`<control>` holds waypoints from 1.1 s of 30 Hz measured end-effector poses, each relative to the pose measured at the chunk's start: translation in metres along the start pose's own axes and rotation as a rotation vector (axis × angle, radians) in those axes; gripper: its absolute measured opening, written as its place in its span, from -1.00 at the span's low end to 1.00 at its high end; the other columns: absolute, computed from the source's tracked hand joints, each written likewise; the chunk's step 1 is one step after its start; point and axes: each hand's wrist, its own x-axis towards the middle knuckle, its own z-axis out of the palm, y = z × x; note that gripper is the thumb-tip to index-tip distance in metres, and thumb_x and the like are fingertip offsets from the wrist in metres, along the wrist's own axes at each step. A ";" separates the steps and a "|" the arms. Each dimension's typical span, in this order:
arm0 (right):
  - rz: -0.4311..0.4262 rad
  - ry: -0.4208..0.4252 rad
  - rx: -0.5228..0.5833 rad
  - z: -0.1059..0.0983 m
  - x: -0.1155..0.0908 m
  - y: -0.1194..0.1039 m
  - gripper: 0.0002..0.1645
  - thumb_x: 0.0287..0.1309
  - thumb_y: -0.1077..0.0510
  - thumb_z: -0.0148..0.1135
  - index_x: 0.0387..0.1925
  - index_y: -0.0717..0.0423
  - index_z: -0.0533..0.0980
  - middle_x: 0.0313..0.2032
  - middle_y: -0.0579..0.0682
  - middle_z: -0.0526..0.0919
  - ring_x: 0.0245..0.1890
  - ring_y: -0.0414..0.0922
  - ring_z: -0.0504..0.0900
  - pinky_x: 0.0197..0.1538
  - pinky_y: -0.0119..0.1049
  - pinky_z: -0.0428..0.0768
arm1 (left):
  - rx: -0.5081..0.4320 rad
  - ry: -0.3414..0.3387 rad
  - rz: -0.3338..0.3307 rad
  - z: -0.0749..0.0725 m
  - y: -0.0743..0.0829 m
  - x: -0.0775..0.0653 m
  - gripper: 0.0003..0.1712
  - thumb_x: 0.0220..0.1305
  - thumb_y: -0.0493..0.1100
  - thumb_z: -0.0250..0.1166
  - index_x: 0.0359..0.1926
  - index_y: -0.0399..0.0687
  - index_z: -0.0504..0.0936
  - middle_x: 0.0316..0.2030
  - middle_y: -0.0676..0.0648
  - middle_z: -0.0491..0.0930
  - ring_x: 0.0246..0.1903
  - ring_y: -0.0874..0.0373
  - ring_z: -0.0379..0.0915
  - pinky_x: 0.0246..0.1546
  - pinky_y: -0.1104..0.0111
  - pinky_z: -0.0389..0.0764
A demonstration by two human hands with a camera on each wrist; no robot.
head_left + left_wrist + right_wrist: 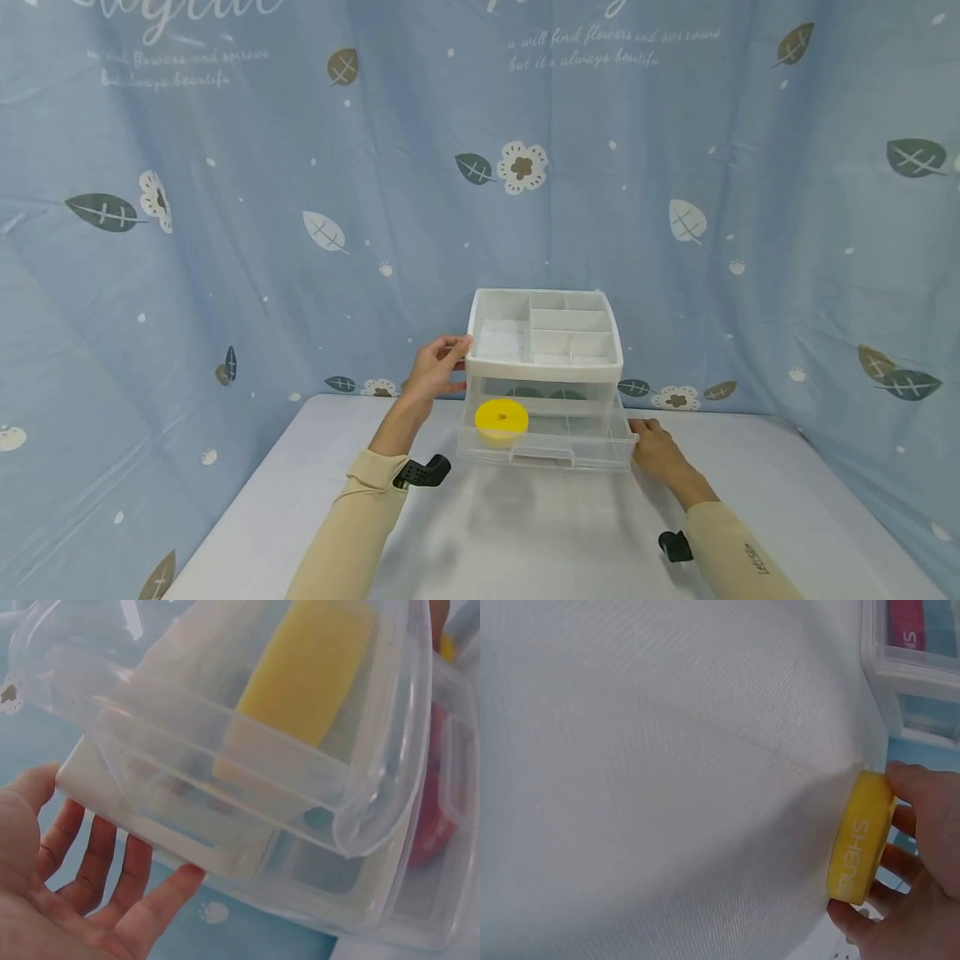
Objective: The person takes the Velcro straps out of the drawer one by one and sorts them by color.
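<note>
A small white desktop drawer organizer (543, 371) stands on the table with its clear drawer (472, 457) pulled out towards me. In that drawer lies a yellow roll (501, 419). My left hand (437, 367) holds the organizer's left side near the top, its fingertips against the white frame (150, 832). Beside the drawer's right wall is my right hand (660, 454). The right wrist view shows that hand gripping another yellow roll (861, 836) with white lettering, thumb and fingers around its edges; in the head view this roll is hidden.
On top, the organizer carries a divided tray (566, 320). A red item (433, 817) shows through clear plastic in the left wrist view. Behind the white table (517, 542) hangs a blue patterned curtain (420, 225).
</note>
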 end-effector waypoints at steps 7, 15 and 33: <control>-0.002 -0.003 0.000 -0.002 -0.003 -0.006 -0.28 0.38 -0.04 0.05 0.35 0.36 0.23 0.25 0.48 0.25 0.24 0.49 0.26 0.23 0.39 0.32 | 0.002 -0.011 -0.005 -0.002 0.001 0.001 -0.37 0.17 0.40 0.25 0.05 0.09 0.59 0.00 -0.06 0.55 -0.04 0.06 0.58 -0.15 0.15 0.73; -0.003 -0.008 -0.009 -0.003 -0.002 -0.005 -0.29 0.40 -0.03 0.03 0.36 0.37 0.22 0.25 0.49 0.23 0.24 0.51 0.25 0.23 0.40 0.31 | 0.005 -0.010 -0.002 -0.001 0.002 0.000 -0.39 0.21 0.37 0.25 0.07 0.06 0.57 0.02 -0.09 0.56 -0.05 0.06 0.59 -0.10 0.09 0.71; 0.002 -0.007 0.008 0.000 -0.002 -0.003 -0.32 0.42 -0.01 0.03 0.35 0.37 0.22 0.25 0.49 0.22 0.25 0.49 0.23 0.24 0.41 0.30 | -0.018 -0.021 -0.005 0.000 0.001 0.002 -0.42 0.24 0.33 0.24 0.07 0.06 0.57 0.01 -0.09 0.54 -0.04 0.05 0.58 -0.08 0.09 0.71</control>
